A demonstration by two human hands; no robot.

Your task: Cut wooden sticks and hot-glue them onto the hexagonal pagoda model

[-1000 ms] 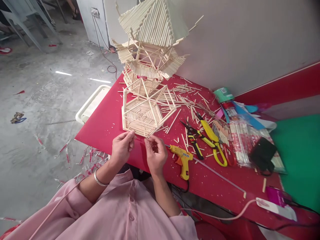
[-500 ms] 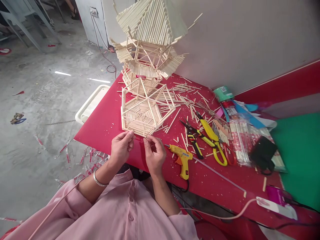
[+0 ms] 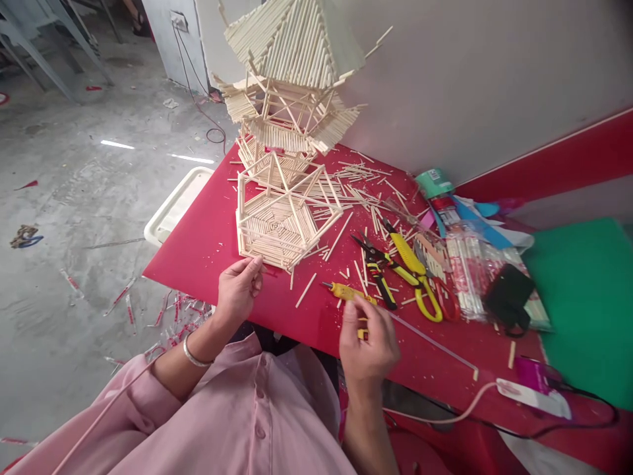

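Note:
My left hand (image 3: 238, 289) is closed in a pinch at the front edge of a hexagonal stick frame (image 3: 277, 227); whatever lies between its fingertips is hidden. The frame has a spiral-patterned stick floor and upright sides, open on top. My right hand (image 3: 370, 340) hovers over a yellow glue gun (image 3: 346, 291), thumb and fingers apart and curved. The hand covers much of the gun's body and handle. Two loose sticks lie between the hands, one of them a short stick (image 3: 306, 290) on the red tabletop (image 3: 198, 251).
A tiered stick pagoda (image 3: 297, 59) stands behind the frame. Scattered sticks (image 3: 366, 175), pliers (image 3: 378, 270), yellow-handled scissors (image 3: 429, 300) and a yellow cutter (image 3: 408, 251) lie to the right. Beyond are bagged sticks (image 3: 467, 264), a black pouch (image 3: 509, 297), a green board (image 3: 593, 303) and a power strip (image 3: 531, 398).
My right hand has left the frame's front edge and moved right, over the glue gun. Sticks it had covered now show. My left hand stays at the frame; the view shifted slightly.

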